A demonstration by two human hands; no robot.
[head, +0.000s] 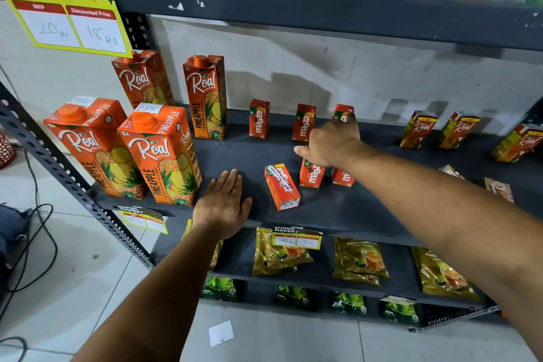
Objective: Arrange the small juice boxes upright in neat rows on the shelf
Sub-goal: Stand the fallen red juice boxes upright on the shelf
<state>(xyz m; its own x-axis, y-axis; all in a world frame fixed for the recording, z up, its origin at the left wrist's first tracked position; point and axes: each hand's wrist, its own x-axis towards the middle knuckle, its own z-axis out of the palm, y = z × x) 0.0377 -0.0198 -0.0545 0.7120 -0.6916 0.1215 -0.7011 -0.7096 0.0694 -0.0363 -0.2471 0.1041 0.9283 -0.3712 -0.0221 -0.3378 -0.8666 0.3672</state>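
Fingers [346,119] of the right hand [332,144] reach to the back of the dark grey metal shelf [235,153] and close over the top of a small red Maaza juice box [342,112] standing upright in the rear row; how firmly they grip cannot be told. Left hand [221,204]: laid flat on the shelf's front edge, fingers straight and held together, thumb out, holding nothing. Small red Maaza juice boxes, six counted: three upright in the rear row, namely a left one [259,123], a middle one [304,123] and the one under the right hand; two upright nearer the front, one [311,175] just beside the other [342,178], both partly hidden by the right forearm; one [282,186] lying on its side with its straw uppermost, just left of the front pair. Tall orange Real pineapple cartons, four counted: two at the rear left [144,79] [207,95], two at the front left [94,144] [160,153], all upright. Small Real juice boxes, three counted, at the far right [418,129] [458,130] [517,142], all tilted. Lower shelf: three gold tea pouches [279,256] [360,261] [440,272]. Yellow price sign [67,17], upper left, marked 20 and 18.
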